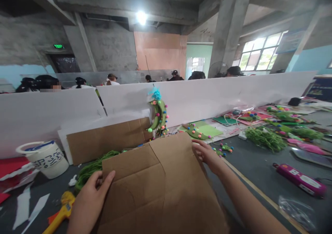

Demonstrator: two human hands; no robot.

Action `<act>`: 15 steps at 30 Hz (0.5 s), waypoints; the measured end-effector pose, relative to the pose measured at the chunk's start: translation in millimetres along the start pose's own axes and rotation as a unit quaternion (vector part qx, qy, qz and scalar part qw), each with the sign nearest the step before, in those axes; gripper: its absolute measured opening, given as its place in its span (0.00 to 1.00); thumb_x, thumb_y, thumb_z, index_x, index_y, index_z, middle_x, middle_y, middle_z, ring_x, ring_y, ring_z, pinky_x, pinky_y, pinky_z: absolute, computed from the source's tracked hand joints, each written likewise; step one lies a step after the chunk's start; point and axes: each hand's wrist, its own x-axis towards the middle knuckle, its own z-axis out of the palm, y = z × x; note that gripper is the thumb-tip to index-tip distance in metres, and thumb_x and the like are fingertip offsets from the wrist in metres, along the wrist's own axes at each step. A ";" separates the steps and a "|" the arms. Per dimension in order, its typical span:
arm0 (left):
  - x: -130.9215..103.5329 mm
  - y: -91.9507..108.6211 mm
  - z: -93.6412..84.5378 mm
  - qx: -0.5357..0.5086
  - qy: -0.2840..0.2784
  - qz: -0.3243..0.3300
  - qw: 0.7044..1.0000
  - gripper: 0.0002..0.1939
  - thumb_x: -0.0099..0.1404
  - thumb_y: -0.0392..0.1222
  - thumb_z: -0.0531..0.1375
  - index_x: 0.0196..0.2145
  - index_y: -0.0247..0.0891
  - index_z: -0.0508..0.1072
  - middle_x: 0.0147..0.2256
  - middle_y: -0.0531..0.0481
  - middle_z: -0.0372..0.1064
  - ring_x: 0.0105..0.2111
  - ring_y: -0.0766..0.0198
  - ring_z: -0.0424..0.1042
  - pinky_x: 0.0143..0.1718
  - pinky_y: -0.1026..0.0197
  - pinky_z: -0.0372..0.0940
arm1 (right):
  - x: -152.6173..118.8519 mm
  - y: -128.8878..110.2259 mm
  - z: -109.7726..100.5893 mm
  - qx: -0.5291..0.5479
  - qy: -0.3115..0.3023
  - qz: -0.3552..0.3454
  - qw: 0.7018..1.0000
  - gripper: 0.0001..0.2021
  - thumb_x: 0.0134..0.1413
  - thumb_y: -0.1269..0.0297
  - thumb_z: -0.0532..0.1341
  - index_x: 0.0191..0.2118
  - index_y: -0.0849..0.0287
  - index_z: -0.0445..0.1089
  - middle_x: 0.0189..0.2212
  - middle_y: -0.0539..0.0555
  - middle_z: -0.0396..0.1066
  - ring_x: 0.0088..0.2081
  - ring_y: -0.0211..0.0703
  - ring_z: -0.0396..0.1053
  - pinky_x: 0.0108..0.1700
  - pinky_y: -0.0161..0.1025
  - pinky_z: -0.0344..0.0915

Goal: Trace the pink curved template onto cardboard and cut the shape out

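I see the cardboard [160, 184] between my left grip [90, 196], pinched over its left edge, and right grip [209, 157], half-curled at its far-right corner, hold unclear.

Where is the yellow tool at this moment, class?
In the head view, the yellow tool is at the lower left, just left of the person's left hand and nearer the camera than the green yarn.

Open lane between the right forearm [241, 196] and the purple device [299, 180]; the cardboard [166, 192] blocks the middle
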 end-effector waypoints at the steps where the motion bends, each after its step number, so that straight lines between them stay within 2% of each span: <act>1: 0.5 -2.3 -1.4 0.004 0.006 -0.006 1.000 0.23 0.53 0.67 0.55 0.32 0.45 0.67 0.32 0.47 0.71 0.40 0.42 0.71 0.40 0.51 0.59 | -2.2 3.8 -5.7 -0.025 0.001 0.014 1.000 0.18 0.45 0.54 0.68 0.44 0.52 0.74 0.30 0.48 0.77 0.29 0.41 0.72 0.27 0.34 0.62; 3: -0.9 -5.5 1.7 -0.008 -0.006 -0.004 1.000 0.22 0.53 0.66 0.55 0.33 0.44 0.66 0.31 0.48 0.70 0.39 0.43 0.70 0.40 0.51 0.58 | -6.8 13.4 -14.2 -0.063 -0.007 0.033 0.997 0.16 0.41 0.56 0.71 0.38 0.56 0.76 0.30 0.50 0.77 0.30 0.44 0.72 0.27 0.34 0.62; 5: -4.5 -7.2 7.7 -0.048 -0.060 0.014 0.997 0.22 0.52 0.64 0.57 0.33 0.44 0.68 0.30 0.50 0.70 0.37 0.48 0.70 0.40 0.54 0.60 | -9.4 22.1 -21.0 -0.079 0.001 0.032 0.996 0.15 0.39 0.56 0.71 0.35 0.56 0.76 0.32 0.51 0.78 0.36 0.47 0.73 0.31 0.35 0.64; 8: -11.7 -9.8 8.6 -0.123 -0.160 0.009 0.979 0.21 0.48 0.60 0.63 0.34 0.42 0.72 0.29 0.51 0.73 0.35 0.51 0.71 0.38 0.57 0.62 | -5.9 27.1 -33.8 -0.077 0.044 0.024 0.996 0.16 0.40 0.54 0.69 0.36 0.55 0.75 0.36 0.52 0.78 0.41 0.50 0.73 0.38 0.38 0.65; 12: -23.0 -19.6 -7.1 -0.241 -0.250 -0.069 0.935 0.19 0.41 0.48 0.71 0.31 0.39 0.77 0.33 0.47 0.77 0.36 0.50 0.74 0.37 0.57 0.65 | 2.5 24.6 -50.9 -0.080 0.101 0.031 0.991 0.19 0.37 0.54 0.69 0.38 0.55 0.74 0.37 0.54 0.78 0.40 0.54 0.75 0.37 0.41 0.67; 15: -35.4 -30.0 -10.6 -0.359 -0.254 -0.154 0.885 0.23 0.45 0.53 0.69 0.36 0.36 0.78 0.37 0.41 0.78 0.39 0.47 0.76 0.38 0.53 0.68 | 2.3 26.4 -53.8 -0.095 0.134 0.021 0.986 0.20 0.38 0.53 0.69 0.39 0.55 0.74 0.37 0.56 0.79 0.40 0.56 0.75 0.37 0.43 0.68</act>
